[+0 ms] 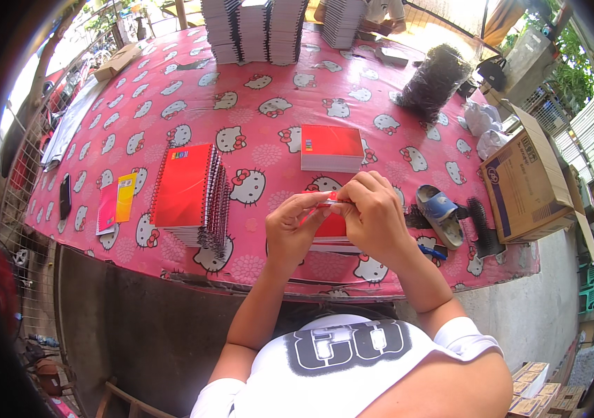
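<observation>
My left hand [288, 228] and my right hand [375, 212] meet over the table's near edge, fingertips pinched together on a small red-and-white piece [328, 203]. Its kind is too small to make out. Right under them lies a stack of red-covered pads [326, 227], partly hidden by my hands. Just beyond sits a second red-topped stack of paper [332, 143], its white page edges facing me. To the left stands a pile of red spiral notebooks [184, 182], black coils along its right side.
A pink cartoon-print cloth covers the table [255, 157]. Tall notebook stacks [254, 31] rise at the back. On the right are a blue slipper [440, 214], a cardboard box [528, 182] and a black plastic-wrapped bundle [433, 82]. Leftward lie a yellow booklet [126, 197] and a phone [65, 196].
</observation>
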Demonstrator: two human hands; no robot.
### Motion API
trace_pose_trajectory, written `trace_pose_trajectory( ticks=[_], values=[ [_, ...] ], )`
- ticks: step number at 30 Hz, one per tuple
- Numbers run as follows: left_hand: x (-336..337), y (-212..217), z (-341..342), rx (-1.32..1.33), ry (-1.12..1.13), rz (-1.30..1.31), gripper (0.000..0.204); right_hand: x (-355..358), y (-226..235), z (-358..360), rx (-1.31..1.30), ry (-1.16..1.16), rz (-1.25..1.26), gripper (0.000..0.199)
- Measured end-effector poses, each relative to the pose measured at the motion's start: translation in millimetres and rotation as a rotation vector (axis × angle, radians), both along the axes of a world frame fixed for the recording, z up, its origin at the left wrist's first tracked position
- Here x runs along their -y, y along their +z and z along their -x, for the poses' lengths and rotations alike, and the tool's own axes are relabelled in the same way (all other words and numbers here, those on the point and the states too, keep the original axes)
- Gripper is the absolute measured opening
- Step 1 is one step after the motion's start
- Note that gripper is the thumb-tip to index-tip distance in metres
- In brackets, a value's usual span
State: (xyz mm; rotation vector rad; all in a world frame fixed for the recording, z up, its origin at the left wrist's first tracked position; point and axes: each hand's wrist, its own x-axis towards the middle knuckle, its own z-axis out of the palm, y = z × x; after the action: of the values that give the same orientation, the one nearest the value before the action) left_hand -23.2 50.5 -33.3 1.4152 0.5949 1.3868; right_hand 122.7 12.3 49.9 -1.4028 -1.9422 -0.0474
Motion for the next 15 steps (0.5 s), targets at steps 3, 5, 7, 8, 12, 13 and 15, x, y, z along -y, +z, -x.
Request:
trace_pose_trajectory(
  ticks=[3,5,7,8,12,13,15],
  values=[
    [0,1,-1,0.019,-0.002,0.003,0.025,-2,1,-1,0.009,0.028,0.021,0.010],
    [0,2,-2,0.015,-0.010,0.013,0.026,-7,4,-8,0.081,0.035,0.090,0.010],
    [0,2,1,0.001,-0.014,0.030,0.027,-4,13,-12,0.100,0.008,0.126,0.014],
    [2,3,1,0.030,-0.030,0.079,0.027,4,22,-16,0.082,-0.029,0.128,0.016],
    [1,5,0,0.134,-0.083,0.190,0.030,24,60,-29,0.111,0.029,0.116,0.030],
    [0,2,-1,0.146,-0.104,0.203,0.031,14,56,-24,0.253,0.087,0.313,0.036],
    [0,1,-1,0.126,-0.061,0.158,0.031,-17,43,-22,0.373,0.127,0.488,0.044]
  ],
)
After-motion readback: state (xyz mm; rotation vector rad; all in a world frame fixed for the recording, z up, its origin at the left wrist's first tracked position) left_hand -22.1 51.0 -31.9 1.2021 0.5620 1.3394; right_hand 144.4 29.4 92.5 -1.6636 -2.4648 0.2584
